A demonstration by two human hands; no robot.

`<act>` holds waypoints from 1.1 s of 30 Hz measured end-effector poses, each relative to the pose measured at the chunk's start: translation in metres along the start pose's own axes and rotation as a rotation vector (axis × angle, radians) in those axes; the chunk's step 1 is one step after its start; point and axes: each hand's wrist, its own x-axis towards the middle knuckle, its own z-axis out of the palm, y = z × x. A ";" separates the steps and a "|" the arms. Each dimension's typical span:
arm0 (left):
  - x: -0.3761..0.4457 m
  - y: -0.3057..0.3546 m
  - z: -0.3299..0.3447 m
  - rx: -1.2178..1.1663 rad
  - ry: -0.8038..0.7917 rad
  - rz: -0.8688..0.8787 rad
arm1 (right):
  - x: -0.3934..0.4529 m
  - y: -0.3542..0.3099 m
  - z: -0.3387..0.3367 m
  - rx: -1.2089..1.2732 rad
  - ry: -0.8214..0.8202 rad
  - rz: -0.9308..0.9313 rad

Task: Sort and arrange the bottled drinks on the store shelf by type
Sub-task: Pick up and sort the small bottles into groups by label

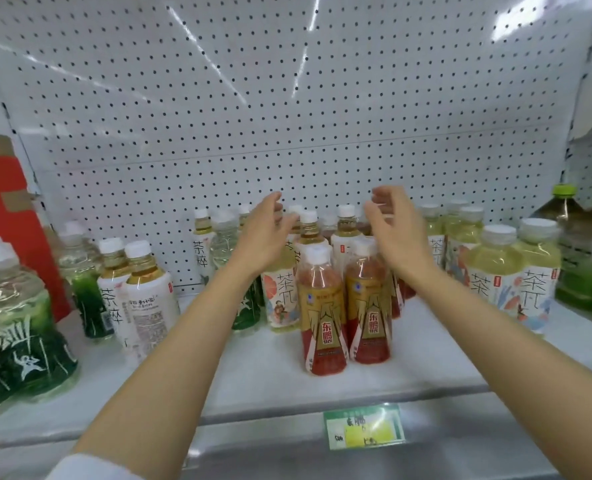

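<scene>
Head view, left hand: the left hand (265,230) is raised over the middle cluster of bottles, fingers (273,199) loosely spread and slightly curled, released, holding nothing; whether the fingertips brush a cap behind cannot be told.
Head view, right hand: the right hand (396,226) mirrors it just to the right, fingers (379,194) parted and bent inward, released, gripping nothing.
Gap between hands: white caps of the back-row bottles (310,225) show between the 2 palms.
Red-and-gold bottles: 2 red-and-gold bottles (322,313) stand upright side by side at the front of the shelf (260,382), below and between the wrists.
Pale tea bottles: yellow-green tea bottles (502,278) with white illustrated labels stand grouped on the right, near the right forearm.
White-label bottles: 2 amber tea bottles (147,289) with white wraps stand left of the left forearm.
Green bottles: clear bottles with dark green labels (17,327) stand at the far left front.
Large bottles: dark large bottles with green caps (585,251) sit at the far right.
Backing: a white pegboard (287,98) rises behind everything.
Shelf edge: a green price tag (364,427) hangs on the front rail.
</scene>
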 end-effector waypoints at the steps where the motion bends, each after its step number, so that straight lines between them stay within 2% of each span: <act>1: 0.012 0.004 0.004 0.034 -0.031 -0.002 | 0.015 -0.002 0.000 -0.022 -0.059 0.057; 5: 0.044 0.010 0.030 0.198 -0.215 -0.012 | 0.051 0.003 0.007 -0.138 -0.339 0.201; 8: 0.049 0.004 0.036 0.168 -0.188 -0.014 | 0.058 0.008 0.015 -0.199 -0.486 0.220; 15: 0.054 0.007 -0.003 -0.088 -0.102 0.022 | 0.065 0.006 0.023 -0.219 -0.485 0.225; 20: 0.069 0.028 -0.057 -0.206 -0.065 0.073 | 0.064 0.010 0.025 -0.064 -0.327 0.240; 24: 0.085 0.047 -0.115 -0.257 0.037 0.149 | 0.080 -0.006 0.016 0.144 -0.165 0.194; 28: 0.104 0.055 -0.185 -0.182 0.179 0.195 | 0.105 -0.043 0.004 0.304 0.019 0.066; 33: 0.114 0.034 -0.243 -0.011 0.198 0.082 | 0.126 -0.089 -0.007 0.410 0.179 -0.084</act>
